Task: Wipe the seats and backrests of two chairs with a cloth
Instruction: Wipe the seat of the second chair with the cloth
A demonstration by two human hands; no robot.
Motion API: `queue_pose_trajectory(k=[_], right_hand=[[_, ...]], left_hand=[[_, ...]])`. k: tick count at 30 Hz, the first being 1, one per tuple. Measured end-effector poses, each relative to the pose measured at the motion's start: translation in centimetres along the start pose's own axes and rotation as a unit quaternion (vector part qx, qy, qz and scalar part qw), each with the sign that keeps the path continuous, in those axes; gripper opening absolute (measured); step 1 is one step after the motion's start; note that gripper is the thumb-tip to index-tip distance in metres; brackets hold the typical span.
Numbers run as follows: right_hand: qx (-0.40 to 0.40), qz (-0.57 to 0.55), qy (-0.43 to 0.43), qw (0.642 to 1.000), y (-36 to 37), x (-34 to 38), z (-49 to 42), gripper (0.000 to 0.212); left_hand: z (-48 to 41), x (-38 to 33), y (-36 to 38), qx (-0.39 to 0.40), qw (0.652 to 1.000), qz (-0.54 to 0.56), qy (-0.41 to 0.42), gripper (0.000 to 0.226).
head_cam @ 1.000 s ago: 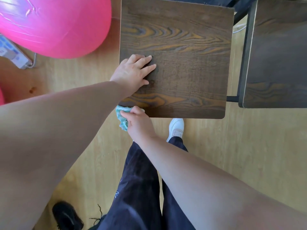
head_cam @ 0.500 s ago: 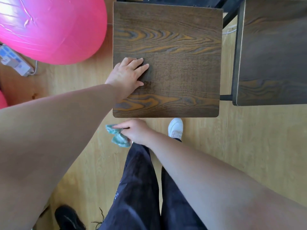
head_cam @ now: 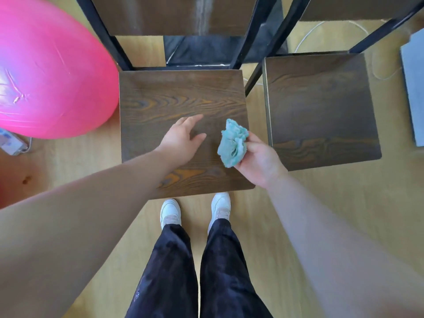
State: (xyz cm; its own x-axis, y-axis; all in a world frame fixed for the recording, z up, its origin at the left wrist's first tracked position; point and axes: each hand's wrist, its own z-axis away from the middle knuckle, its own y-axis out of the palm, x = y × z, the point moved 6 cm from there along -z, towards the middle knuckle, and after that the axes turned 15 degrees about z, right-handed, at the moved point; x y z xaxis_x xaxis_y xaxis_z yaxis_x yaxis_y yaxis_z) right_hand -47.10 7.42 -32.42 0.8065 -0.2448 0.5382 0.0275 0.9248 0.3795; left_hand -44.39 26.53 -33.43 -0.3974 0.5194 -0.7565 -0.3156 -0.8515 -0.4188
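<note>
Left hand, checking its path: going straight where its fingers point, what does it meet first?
The left hand points across bare seat; first obstacle probably the backrest post at its rear right, depth unclear.

- Left chair (head_cam: 160,99): dark wood-grain seat, black frame, upright.
- Right chair (head_cam: 321,106): matching, just beside it.
- Cloth (head_cam: 232,143): teal, crumpled, held in right hand (head_cam: 261,161) over the left chair's seat edge.

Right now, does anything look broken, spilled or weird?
Nothing looks broken or spilled. Two small oddities: a pale streak runs down the left chair's backrest, maybe dust or glare, and a big pink ball sits right beside that chair's seat. The right hand holds the cloth crumpled.
</note>
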Motion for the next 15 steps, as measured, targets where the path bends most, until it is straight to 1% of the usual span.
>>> queue_pose_trajectory(k=[3, 6, 11, 13, 15], right_hand=[[0.015, 0.02, -0.027, 0.999, 0.1, 2.9, -0.2, 0.045], [0.006, 0.04, -0.044, 0.998, -0.4, 4.7, -0.6, 0.044], [-0.018, 0.087, -0.054, 0.995, -2.1, 5.9, -1.3, 0.041], [-0.027, 0.098, -0.05, 0.994, -2.7, 6.0, -1.5, 0.039], [-0.027, 0.109, -0.046, 0.993, -3.2, 6.0, -1.7, 0.038]], left_hand=[[-0.9, -2.8, 1.5, 0.009, 0.998, 0.064, -0.016, 0.051], [-1.6, -4.5, 2.5, 0.015, 0.994, 0.105, -0.026, 0.047], [-2.4, -4.4, 3.7, 0.023, 0.986, 0.145, -0.084, 0.03], [-2.6, -4.0, 4.2, 0.028, 0.981, 0.161, -0.1, 0.031], [-2.9, -3.2, 4.9, 0.033, 0.97, 0.206, -0.124, 0.038]])
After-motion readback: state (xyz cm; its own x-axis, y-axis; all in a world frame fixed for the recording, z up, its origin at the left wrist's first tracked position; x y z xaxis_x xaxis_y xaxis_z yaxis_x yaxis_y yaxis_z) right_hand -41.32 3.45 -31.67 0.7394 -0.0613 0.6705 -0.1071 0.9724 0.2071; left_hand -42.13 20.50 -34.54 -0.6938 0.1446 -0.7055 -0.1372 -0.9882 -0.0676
